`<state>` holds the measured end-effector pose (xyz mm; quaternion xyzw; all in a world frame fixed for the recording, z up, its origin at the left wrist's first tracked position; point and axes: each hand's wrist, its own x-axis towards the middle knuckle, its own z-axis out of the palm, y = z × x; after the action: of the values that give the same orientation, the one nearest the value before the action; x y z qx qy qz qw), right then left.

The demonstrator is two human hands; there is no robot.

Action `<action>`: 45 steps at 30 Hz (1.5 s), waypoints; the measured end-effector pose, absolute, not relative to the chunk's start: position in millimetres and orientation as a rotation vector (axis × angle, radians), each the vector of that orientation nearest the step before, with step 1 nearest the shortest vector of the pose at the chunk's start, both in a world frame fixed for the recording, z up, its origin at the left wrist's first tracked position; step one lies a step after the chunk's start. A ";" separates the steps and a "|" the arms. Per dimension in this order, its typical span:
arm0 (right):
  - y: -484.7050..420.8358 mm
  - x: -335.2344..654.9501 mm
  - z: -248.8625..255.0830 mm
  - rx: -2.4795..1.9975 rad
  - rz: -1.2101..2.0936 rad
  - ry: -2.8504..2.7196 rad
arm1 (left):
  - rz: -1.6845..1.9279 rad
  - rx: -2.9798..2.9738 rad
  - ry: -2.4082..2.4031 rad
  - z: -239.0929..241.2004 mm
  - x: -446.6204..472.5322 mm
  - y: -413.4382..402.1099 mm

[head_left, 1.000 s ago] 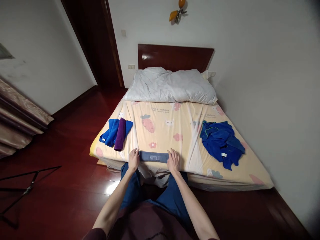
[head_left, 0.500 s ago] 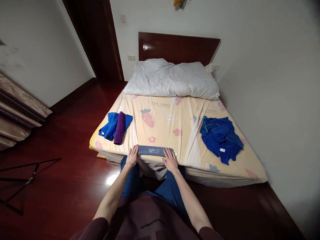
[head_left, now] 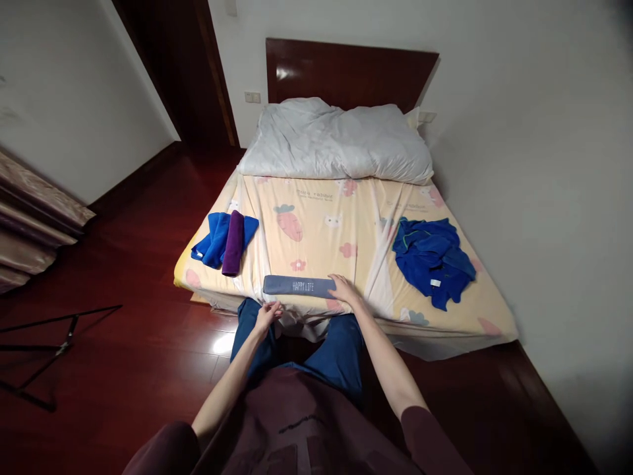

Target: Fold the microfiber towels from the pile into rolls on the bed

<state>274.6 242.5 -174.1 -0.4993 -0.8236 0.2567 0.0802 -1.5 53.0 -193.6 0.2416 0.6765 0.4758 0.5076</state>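
A smooth, matt grey cloth roll [head_left: 281,284] and velvety-looking purple cloth [head_left: 233,244] contrast with a wrinkled fabric sheet [head_left: 316,254], glossy wood headboard [head_left: 346,76] and shiny floor [head_left: 143,264].

Right reaching a little farther than left

My left forearm [head_left: 225,392] slants forward and inward, and I hold my left hand [head_left: 268,315] nearer my body, fingers loosely bent. My right forearm [head_left: 388,366] angles inward too; my right hand [head_left: 342,290] lies farther ahead, back upward, its fingers gently curved toward my left.
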 end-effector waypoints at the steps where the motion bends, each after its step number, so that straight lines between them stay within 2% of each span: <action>1: 249.0 273.5 -172.2 -1.509 0.808 -2.508 | 1.158 0.539 1.587 -191.8 1.3 60.2; 9: 249.0 269.5 -177.1 -1.516 0.751 -2.599 | 1.151 0.198 1.585 -183.8 -7.2 112.7; 22: 236.0 260.2 -170.9 -1.635 0.729 -2.557 | 1.388 0.367 1.769 -166.8 -3.6 123.5; 32: 228.5 196.1 -161.2 -1.471 0.879 -2.398 | 1.680 1.051 1.390 -69.5 -49.9 163.8; 39: 218.5 83.8 -172.6 -1.318 1.075 -2.202 | 1.420 1.498 1.366 15.6 -101.0 173.1; 45: 222.5 0.8 -188.0 -1.434 1.093 -2.084 | 1.198 1.762 1.483 49.1 -141.9 179.0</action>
<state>0.8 222.5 -188.0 -0.5107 -0.7423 0.3891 0.1917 -141.9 179.0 49.1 0.6535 0.5502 0.4445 0.2695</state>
